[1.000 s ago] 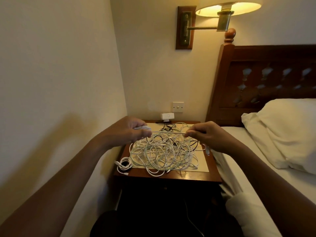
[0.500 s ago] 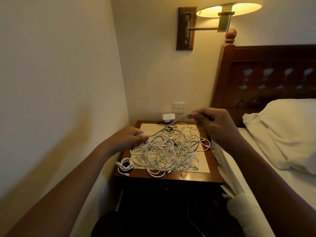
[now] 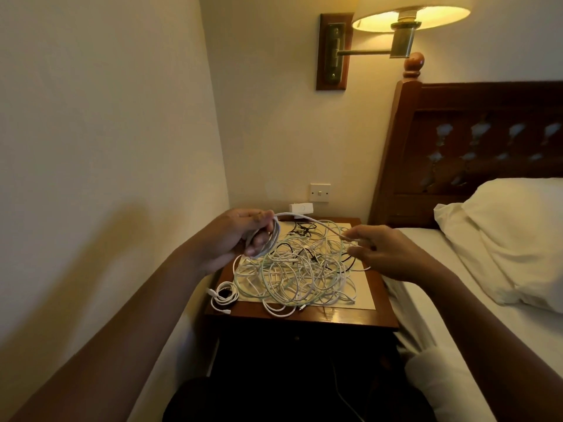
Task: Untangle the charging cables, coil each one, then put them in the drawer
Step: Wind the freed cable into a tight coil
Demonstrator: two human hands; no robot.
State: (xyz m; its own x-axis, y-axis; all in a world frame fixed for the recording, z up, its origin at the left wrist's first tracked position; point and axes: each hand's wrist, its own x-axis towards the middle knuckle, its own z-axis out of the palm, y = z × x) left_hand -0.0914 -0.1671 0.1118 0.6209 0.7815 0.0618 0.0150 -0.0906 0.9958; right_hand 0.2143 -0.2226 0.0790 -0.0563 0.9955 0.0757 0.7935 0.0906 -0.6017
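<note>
A tangled heap of white and a few black charging cables (image 3: 300, 274) lies on the wooden bedside table (image 3: 359, 319). My left hand (image 3: 236, 239) grips a partly wound coil of one white cable (image 3: 271, 239) above the heap's left side. That cable arcs rightward to my right hand (image 3: 382, 254), which pinches it above the heap's right side. A small finished coil (image 3: 224, 296) sits at the table's front left corner. The table front below is dark, and no drawer can be made out.
A wall rises close on the left. The bed with a white pillow (image 3: 515, 239) and dark headboard (image 3: 475, 141) stands right of the table. A white adapter (image 3: 301, 207) and a wall switch (image 3: 320, 192) sit behind the heap. A lit wall lamp (image 3: 408, 16) hangs overhead.
My right hand came back down from beside the headboard toward the heap. My left hand rose and now holds more loops of the white cable.
</note>
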